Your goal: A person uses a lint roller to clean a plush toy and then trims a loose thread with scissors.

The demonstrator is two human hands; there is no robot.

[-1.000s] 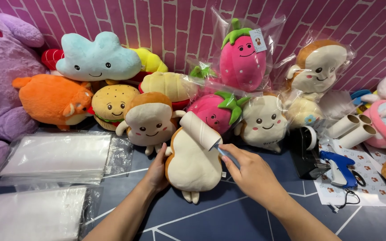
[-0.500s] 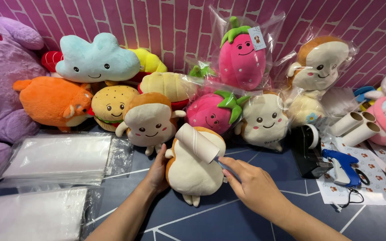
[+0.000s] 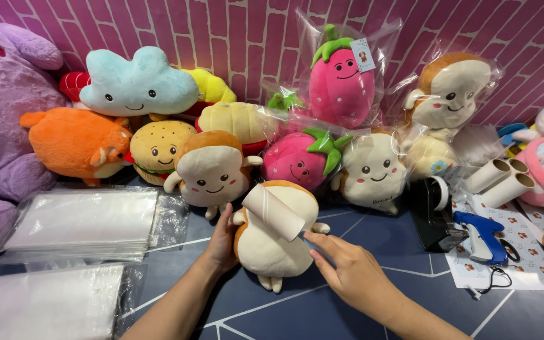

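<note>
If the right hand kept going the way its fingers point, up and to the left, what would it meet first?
Most likely the white lint roller lying on the bread-shaped plush toy; the right hand already has its fingertips at the roller's lower end, though actual contact is unclear.

Lint roller on toast plush, between both hands.

a dark blue floor with thin pale lines carries everything, and a cream toast plush lies flat on it at the middle. left of that plush lie two stacks of clear plastic bags, one nearer, and behind it a row of plush toys sits on the floor: a smiling bread plush, a burger plush, a pink strawberry plush. right of it sit a black tape dispenser, a blue tagging gun on a sticker sheet, and cardboard tubes.
</note>
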